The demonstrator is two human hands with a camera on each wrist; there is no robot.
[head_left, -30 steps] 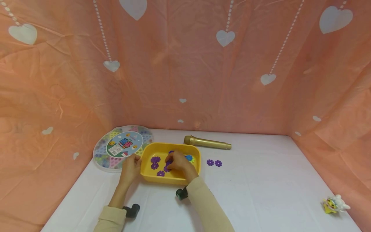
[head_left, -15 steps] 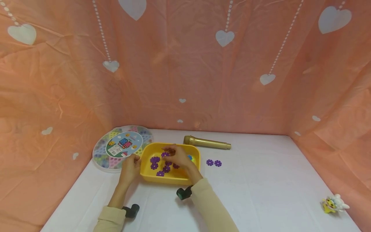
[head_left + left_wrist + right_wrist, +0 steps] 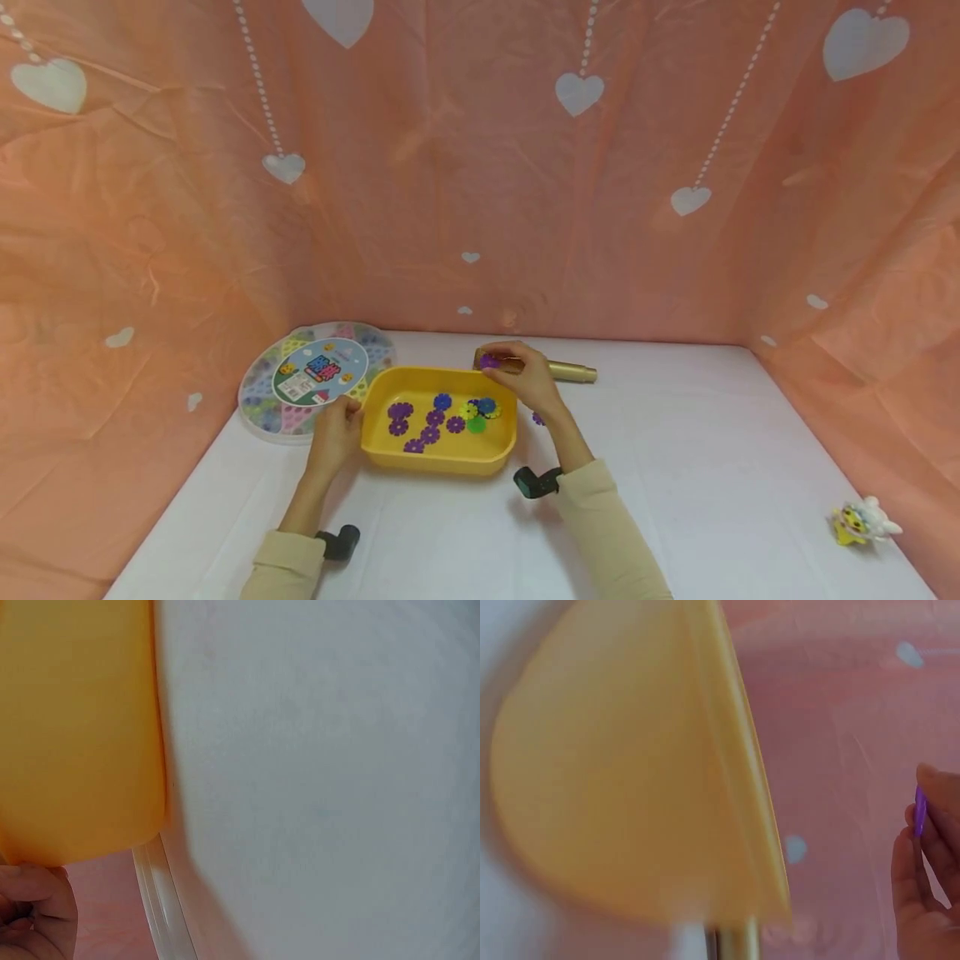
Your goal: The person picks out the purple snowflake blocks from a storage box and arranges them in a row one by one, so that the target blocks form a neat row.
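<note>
My right hand (image 3: 527,382) pinches a purple snowflake building disc (image 3: 489,361) between thumb and fingers, above the far right corner of the yellow plastic bin (image 3: 438,463). In the right wrist view the disc (image 3: 920,812) shows edge-on at the fingertips. The left hand (image 3: 337,427) grips the bin's left rim with curled fingers; the left wrist view has this hand (image 3: 37,911) at the bin's corner. Inside the bin lie several purple discs (image 3: 430,435), a dark blue disc (image 3: 442,402), and a cluster of blue, yellow and green discs (image 3: 476,424) at the right.
Behind the bin lies a gold microphone (image 3: 573,372), partly covered by the right hand. A round clear case with a printed label (image 3: 322,372) sits at the back left. One purple disc (image 3: 538,418) shows beside the right wrist. A small yellow-and-white figurine (image 3: 862,523) stands far right.
My right hand has risen out of the bin with a purple disc and moved right and back, toward the microphone. The left hand stays on the rim.
</note>
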